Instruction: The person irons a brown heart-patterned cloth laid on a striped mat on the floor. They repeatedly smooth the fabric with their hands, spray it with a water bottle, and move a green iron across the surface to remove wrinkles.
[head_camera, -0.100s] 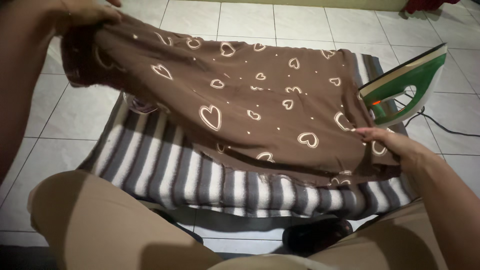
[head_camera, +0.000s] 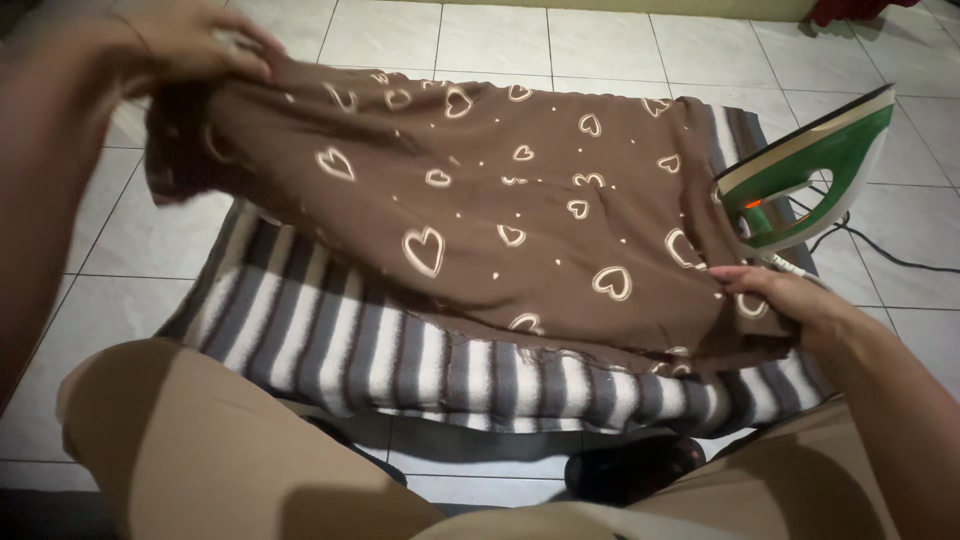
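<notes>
A brown cloth with pale heart outlines (head_camera: 500, 210) is spread over a grey-and-white striped towel (head_camera: 400, 355) on the tiled floor. My left hand (head_camera: 195, 40) grips the cloth's far left corner and holds it lifted off the towel. My right hand (head_camera: 785, 300) pinches the cloth's near right edge, low against the towel. The cloth stretches between the two hands, sagging in the middle.
A green-and-white iron (head_camera: 810, 170) stands upright at the towel's right edge, close to my right hand, its black cord (head_camera: 890, 255) trailing right. My knees in tan trousers (head_camera: 200, 450) sit at the near edge. A dark object (head_camera: 630, 470) lies between them.
</notes>
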